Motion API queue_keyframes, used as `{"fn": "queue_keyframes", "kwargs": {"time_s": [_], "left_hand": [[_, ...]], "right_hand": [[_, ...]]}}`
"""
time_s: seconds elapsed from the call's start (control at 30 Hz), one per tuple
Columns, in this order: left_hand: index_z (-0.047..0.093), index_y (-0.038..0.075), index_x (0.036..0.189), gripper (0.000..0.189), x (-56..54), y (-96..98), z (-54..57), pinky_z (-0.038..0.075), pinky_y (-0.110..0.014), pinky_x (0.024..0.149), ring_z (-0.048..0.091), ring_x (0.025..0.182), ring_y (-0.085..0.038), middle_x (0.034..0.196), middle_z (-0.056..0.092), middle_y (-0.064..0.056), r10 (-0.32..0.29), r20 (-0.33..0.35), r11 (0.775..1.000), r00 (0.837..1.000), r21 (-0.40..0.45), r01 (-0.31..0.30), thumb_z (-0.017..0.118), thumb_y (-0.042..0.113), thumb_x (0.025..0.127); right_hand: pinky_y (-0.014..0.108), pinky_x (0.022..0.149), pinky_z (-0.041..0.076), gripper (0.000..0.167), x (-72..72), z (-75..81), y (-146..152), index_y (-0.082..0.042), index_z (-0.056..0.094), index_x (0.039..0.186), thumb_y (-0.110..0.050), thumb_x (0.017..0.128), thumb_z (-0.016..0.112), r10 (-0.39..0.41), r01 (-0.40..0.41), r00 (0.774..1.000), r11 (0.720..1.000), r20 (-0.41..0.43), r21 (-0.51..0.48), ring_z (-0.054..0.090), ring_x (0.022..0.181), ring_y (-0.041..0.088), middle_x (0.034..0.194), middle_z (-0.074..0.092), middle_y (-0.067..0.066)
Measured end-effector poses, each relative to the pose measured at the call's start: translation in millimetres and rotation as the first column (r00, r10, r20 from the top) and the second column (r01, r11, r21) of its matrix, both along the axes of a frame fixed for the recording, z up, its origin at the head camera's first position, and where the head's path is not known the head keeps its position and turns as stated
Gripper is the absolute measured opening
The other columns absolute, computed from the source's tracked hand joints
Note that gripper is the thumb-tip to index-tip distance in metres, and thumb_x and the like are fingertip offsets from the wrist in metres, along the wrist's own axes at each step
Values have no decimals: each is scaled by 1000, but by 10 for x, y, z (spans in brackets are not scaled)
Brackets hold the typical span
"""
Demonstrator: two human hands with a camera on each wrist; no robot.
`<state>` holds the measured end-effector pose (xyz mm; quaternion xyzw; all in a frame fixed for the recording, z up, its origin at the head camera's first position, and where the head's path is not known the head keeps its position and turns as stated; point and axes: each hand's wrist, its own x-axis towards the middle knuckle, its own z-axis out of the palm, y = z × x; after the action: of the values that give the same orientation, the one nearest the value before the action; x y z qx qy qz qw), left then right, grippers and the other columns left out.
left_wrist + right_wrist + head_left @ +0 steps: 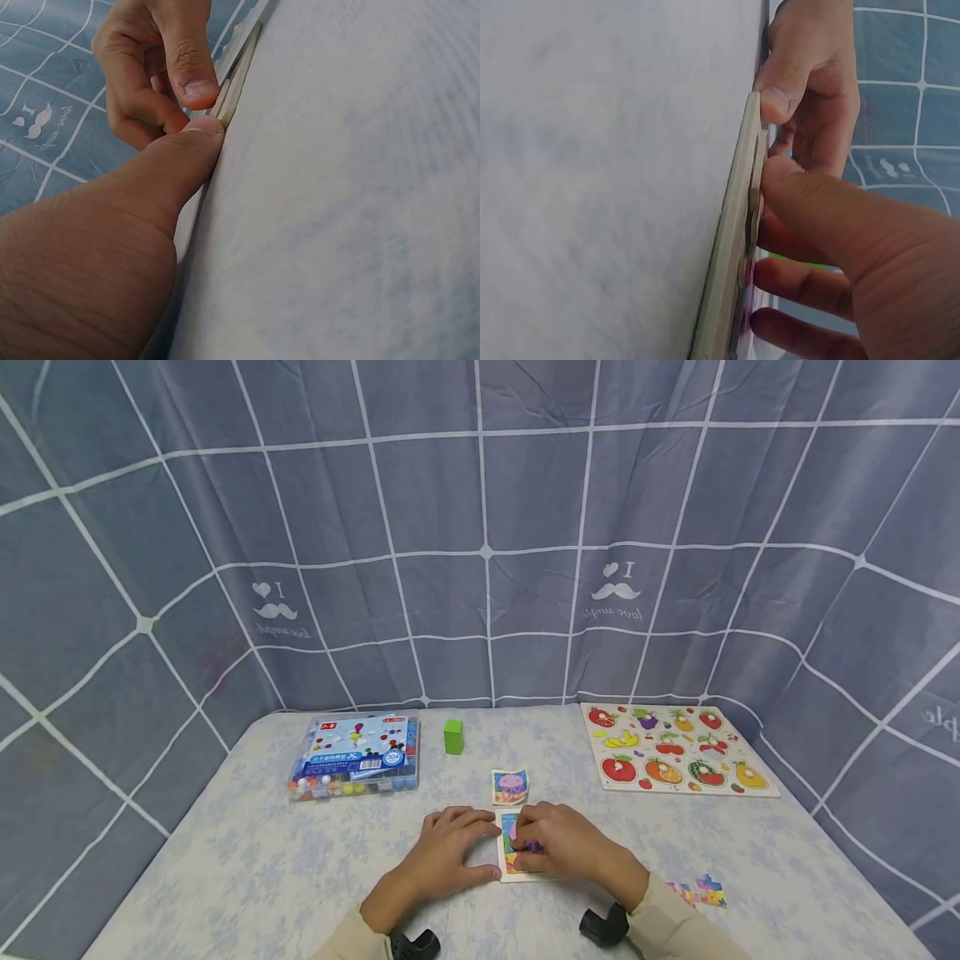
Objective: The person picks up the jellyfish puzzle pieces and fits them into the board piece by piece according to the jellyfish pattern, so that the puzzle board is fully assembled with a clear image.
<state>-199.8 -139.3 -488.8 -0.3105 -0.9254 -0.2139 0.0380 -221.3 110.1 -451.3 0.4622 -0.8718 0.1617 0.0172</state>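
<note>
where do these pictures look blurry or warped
Head: curtain grid lines bow, perhaps from a wide lens; lighting looks fairly even. Left wrist: tablecloth is soft, left hand clearer. Right wrist: tablecloth blurs too, edge of the puzzle tray crisper.

Matt, pale wood-like puzzle board under the right grip; glossy clear plastic box beyond the left grip; creased matt cloth curtain beyond both

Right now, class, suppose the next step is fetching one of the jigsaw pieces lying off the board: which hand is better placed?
Probably the right hand: those jigsaw pieces lie on its side, beside its sleeve. The left hand is farther off, at the left edge of the puzzle board.
</note>
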Motion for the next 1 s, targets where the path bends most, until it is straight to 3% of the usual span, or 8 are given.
{"fn": "queue_keyframes", "kwargs": {"time_s": [0.43, 0.63, 0.7, 0.77, 0.87, 1.0], "left_hand": [[64, 28, 134, 53, -3, 15, 41, 29, -63, 102, 43, 134, -26, 145, 53, 6, -7, 4, 1000, 1000, -3, 7, 66, 60, 91], [64, 28, 133, 53, -5, 13, 28, 30, -62, 101, 44, 133, -26, 144, 54, 6, -4, 10, 1000, 1000, -4, 4, 66, 60, 91], [64, 28, 133, 53, -6, 14, 20, 29, -62, 102, 44, 133, -25, 144, 54, 7, -2, 11, 1000, 1000, -2, 2, 66, 60, 91], [64, 27, 133, 53, -6, 14, 9, 30, -62, 101, 44, 133, -26, 144, 54, 6, -6, 1, 1000, 1000, 4, 6, 65, 60, 92], [65, 26, 133, 53, -1, 9, -1, 30, -63, 100, 44, 132, -27, 145, 54, 5, -13, -4, 1000, 1000, 13, 13, 65, 60, 92], [65, 25, 133, 53, 3, -6, 10, 30, -63, 101, 44, 133, -28, 146, 53, 4, -14, -12, 1000, 1000, 13, 15, 64, 60, 93]], "right_hand": [[25, 75, 50, 13, 10, -20, -2, -18, 80, 93, -30, 88, 81, -20, 19, 998, 1000, -55, -12, 55, 82, 3, 96, 63, -11], [36, 78, 52, 13, 64, -1, -46, -26, 80, 93, -38, 91, 76, -17, 46, 974, 991, -224, 124, 59, 86, 10, 98, 65, -9], [39, 81, 52, 13, 73, 7, -53, -28, 79, 93, -40, 92, 74, -22, 62, 971, 985, -238, 162, 60, 88, 11, 99, 65, -9], [39, 82, 52, 12, 73, 20, -49, -28, 79, 95, -39, 93, 73, -32, 67, 979, 983, -202, 170, 60, 90, 11, 101, 65, -9], [36, 83, 52, 16, 62, 47, -7, -24, 80, 102, -35, 94, 73, -39, 50, 997, 989, -74, 141, 60, 94, 9, 106, 65, -9], [38, 92, 51, 30, 47, 106, 114, -17, 76, 120, -33, 95, 72, -39, 34, 996, 998, 79, 61, 61, 108, 11, 117, 65, -9]]}}
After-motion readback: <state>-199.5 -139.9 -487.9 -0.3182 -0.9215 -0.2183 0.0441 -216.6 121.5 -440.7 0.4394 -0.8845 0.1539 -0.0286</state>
